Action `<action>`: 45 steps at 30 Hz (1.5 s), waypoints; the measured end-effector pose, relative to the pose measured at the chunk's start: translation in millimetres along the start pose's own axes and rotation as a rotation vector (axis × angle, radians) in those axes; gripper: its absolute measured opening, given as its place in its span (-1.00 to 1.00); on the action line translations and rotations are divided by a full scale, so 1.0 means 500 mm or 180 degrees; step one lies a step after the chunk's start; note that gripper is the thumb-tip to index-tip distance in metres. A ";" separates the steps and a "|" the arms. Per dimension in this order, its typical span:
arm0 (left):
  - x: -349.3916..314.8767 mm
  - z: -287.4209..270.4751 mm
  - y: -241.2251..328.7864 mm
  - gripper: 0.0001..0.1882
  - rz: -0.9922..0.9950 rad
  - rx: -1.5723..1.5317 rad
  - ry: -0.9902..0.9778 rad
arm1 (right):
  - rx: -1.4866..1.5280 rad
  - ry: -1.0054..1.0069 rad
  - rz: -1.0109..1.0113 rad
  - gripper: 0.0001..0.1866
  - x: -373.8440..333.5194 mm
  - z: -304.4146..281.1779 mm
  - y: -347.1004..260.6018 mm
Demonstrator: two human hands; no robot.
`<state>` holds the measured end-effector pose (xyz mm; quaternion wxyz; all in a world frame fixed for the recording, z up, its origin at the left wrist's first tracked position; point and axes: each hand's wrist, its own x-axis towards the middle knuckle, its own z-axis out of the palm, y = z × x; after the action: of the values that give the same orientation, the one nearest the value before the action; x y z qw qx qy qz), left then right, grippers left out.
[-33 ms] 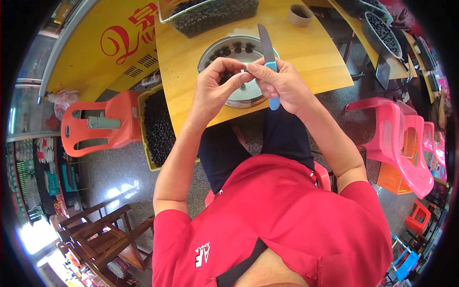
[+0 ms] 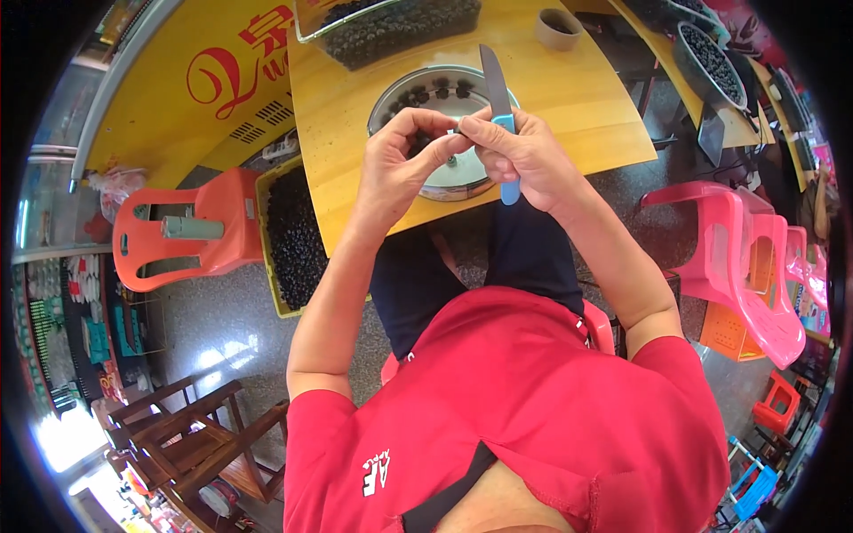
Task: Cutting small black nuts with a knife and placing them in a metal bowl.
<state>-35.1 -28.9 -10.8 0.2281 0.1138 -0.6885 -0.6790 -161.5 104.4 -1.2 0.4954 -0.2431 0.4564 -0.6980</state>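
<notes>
Fingers of the right hand (image 2: 536, 155) wrapped a blue-handled metal knife (image 2: 493, 80); the left hand's (image 2: 397, 160) nearly pinched together, their hold unclear, above the round silver metal pan (image 2: 455, 185) at the yellow wooden desk's (image 2: 595, 115) near edge. A loosened grip could have swung the blade into a fingertip.

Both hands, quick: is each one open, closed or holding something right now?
Left hand: fingers curled toward the thumb; whether it pinches something small cannot be told.
Right hand: closed, holding a blue-handled knife.
</notes>
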 end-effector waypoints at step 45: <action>-0.054 0.041 -0.036 -0.84 -0.0131 -0.2172 0.0620 | -0.2502 0.0185 -0.1688 -0.81 -0.013 0.017 0.007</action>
<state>-24.0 0.7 -32.3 0.3038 0.1092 -0.3946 -0.8603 -150.5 106.7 0.5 0.1575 -0.5006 0.6218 -0.5813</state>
